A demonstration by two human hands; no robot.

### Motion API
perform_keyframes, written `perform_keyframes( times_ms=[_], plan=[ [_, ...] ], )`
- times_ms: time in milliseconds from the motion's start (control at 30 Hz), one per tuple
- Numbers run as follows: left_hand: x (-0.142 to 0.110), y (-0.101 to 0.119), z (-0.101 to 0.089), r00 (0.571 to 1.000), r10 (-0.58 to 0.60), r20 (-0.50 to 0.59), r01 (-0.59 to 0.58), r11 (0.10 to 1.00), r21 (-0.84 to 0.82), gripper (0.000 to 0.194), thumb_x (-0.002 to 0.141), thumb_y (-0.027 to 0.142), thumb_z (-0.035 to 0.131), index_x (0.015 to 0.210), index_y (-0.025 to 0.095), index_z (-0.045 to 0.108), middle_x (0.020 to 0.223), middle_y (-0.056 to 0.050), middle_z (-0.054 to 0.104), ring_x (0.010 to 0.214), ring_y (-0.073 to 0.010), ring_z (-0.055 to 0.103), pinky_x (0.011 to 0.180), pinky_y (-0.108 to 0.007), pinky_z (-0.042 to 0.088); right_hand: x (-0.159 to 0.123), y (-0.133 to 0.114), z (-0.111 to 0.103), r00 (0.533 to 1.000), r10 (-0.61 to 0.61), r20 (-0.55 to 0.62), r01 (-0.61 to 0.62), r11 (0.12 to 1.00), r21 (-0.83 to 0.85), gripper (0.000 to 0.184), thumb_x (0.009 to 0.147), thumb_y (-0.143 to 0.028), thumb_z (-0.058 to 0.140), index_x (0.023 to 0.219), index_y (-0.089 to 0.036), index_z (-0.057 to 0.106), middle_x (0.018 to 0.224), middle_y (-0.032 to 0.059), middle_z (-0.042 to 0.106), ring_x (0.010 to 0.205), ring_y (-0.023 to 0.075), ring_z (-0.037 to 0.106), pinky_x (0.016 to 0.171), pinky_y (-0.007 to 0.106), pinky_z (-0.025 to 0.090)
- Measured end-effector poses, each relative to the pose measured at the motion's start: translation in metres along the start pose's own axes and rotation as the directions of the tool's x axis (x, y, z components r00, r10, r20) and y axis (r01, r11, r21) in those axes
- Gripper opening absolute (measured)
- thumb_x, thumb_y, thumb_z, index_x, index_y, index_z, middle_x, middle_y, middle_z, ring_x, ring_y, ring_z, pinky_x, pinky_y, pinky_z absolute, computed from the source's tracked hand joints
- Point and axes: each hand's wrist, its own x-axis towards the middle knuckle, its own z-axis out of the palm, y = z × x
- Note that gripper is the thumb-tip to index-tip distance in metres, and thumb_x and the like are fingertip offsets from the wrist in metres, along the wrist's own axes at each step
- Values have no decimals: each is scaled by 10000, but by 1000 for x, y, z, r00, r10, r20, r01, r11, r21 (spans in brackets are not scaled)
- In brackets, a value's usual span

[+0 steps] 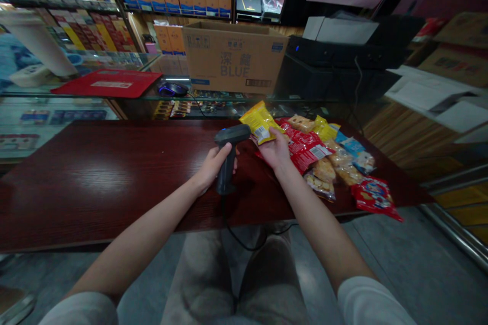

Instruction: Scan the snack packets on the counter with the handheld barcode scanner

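My left hand is wrapped round the grip of a black barcode scanner, whose head points right. Its cable drops past the table's front edge. In my right hand is a yellow snack bag, held up with its white barcode label facing the scanner, a short gap apart. Just right of that hand lies a pile of packets: a large red snack bag, clear packs of biscuits, a blue packet and a small red packet that overhangs the front edge.
The dark red wooden table stretches left. Behind it, a glass counter holds a red mat, a computer mouse, a large cardboard box and a black printer-like machine. Stocked shelves stand farther back.
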Motion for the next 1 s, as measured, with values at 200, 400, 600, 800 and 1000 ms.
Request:
perform_keyframes(
  times_ms=[200, 400, 600, 800, 1000],
  plan=[
    [-1, -1, 2, 999, -22, 41, 22, 1000, -3, 614, 745, 751, 650, 872, 150, 631, 598, 4, 629, 479, -107, 567, 454, -215, 434, 4, 5, -3, 998, 39, 41, -44, 991, 124, 330, 852, -302, 560, 1157, -190, 620, 1086, 66, 762, 1099, 216, 695, 988, 419, 571],
    [0, -1, 1, 999, -25, 21, 25, 1000, 14, 659, 733, 779, 637, 913, 144, 635, 601, 9, 622, 481, -109, 566, 454, -216, 431, 3, 5, -3, 999, -9, 31, 5, 991, 137, 254, 795, -216, 620, 1050, -222, 621, 998, 27, 767, 989, 190, 716, 927, 361, 589],
    [2, 1, -6, 999, 37, 11, -37, 999, -6, 623, 800, 738, 605, 984, 144, 638, 620, -1, 627, 510, -122, 589, 478, -216, 445, 14, -28, -39, 800, -582, -149, 443, 739, -507, 383, 832, -452, 642, 1115, -217, 537, 1161, 82, 681, 1120, 215, 662, 969, 417, 551],
    [5, 0, -10, 1000, 17, 13, -16, 998, -65, 643, 811, 755, 549, 996, 146, 644, 664, -18, 649, 527, -128, 592, 510, -232, 468, 19, -63, -87, 588, -779, -218, 218, 412, -885, 375, 825, -436, 612, 1080, -182, 507, 1088, 151, 656, 1074, 292, 656, 975, 519, 513],
    [7, 3, -12, 994, -34, 102, 42, 996, -81, 588, 833, 648, 495, 1079, 135, 645, 823, -84, 722, 722, -217, 692, 592, -304, 528, 8, -57, -79, 461, -887, -30, 79, 75, -994, 645, 800, -284, 589, 1391, -149, 368, 1400, 252, 465, 1360, 383, 456, 1113, 655, 329]
  ],
)
